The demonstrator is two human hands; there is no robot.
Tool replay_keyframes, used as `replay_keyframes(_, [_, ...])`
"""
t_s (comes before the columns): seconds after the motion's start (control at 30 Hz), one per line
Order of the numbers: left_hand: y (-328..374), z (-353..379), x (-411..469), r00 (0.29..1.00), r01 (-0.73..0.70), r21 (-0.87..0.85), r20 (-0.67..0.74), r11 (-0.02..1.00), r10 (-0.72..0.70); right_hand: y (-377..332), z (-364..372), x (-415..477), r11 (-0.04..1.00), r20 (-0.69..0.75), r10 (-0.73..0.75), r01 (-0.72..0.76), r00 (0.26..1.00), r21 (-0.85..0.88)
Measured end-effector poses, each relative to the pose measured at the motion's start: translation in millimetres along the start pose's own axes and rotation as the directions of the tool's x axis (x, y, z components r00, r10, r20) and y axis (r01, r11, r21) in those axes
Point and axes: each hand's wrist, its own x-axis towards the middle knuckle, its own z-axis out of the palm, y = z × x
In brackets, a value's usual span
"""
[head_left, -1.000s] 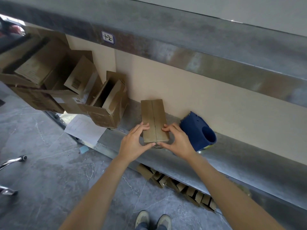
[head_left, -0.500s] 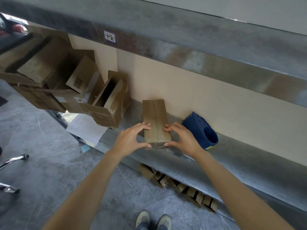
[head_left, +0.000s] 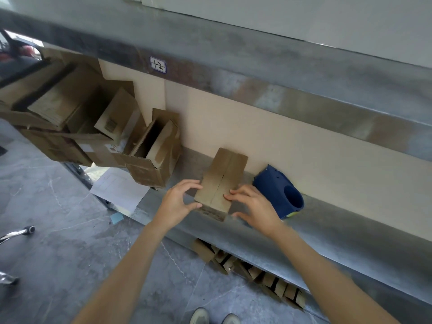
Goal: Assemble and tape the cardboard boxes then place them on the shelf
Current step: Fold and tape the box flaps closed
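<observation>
I see a grey metal shelf (head_left: pixel 327 220) running along a beige wall. A small box (head_left: pixel 222 181) with its flaps closed stands on it near the front edge. A blue tape dispenser (head_left: pixel 278 190) lies just to its right. Open cardboard boxes (head_left: pixel 152 164) sit to the left, and a sheet of paper (head_left: pixel 119 190) overhangs the shelf's front edge.

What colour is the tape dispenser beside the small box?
The tape dispenser is dark blue, seen in the head view.

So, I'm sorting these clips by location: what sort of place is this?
Probably a warehouse or packing area: a long metal shelf with a numbered label, open cartons piled on it, and a blue tape dispenser beside the small cardboard box.
</observation>
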Motion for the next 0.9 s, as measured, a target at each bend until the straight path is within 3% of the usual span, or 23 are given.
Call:
replay_keyframes(0.13, [3, 8, -8, 0.989, 0.053, -0.038, -0.134, 0.998, -0.057, -12, 10, 5, 0.999, -0.064, 0.034, -0.035, 0.997, -0.005])
replay_keyframes(0.27, [5, 17, -15, 0.987, 0.133, -0.128, -0.069, 0.983, -0.142, -24, 19, 12, 0.999, -0.145, 0.034, -0.038, 0.989, -0.021])
replay_keyframes(0.33, [5, 20, -16, 0.986, 0.159, -0.061, -0.034, 0.985, -0.161, -28, 22, 17, 0.999, -0.173, 0.044, -0.044, 0.984, 0.000])
replay_keyframes(0.4, [6, 23, -14, 0.987, 0.147, 0.022, -0.072, 0.989, -0.145, -30, 23, 21, 0.998, -0.166, 0.063, -0.057, 0.984, 0.041])
replay_keyframes(0.57, [-1, 18, -9, 0.983, 0.116, 0.011, -0.148, 0.993, -0.113, -19, 12, 26, 0.997, -0.138, 0.070, -0.066, 0.988, 0.032])
replay_keyframes(0.8, [-15, -20, 3, 0.993, 0.113, -0.048, 0.036, 0.992, -0.111, 28, -16, 21, 0.975, -0.051, 0.174, -0.180, 0.983, -0.128])
replay_keyframes(0.9, [-18, -20, 13, 0.995, 0.093, -0.072, -0.021, 0.993, -0.095, 32, -16, 15, 0.981, -0.032, 0.194, -0.193, 0.980, 0.034])
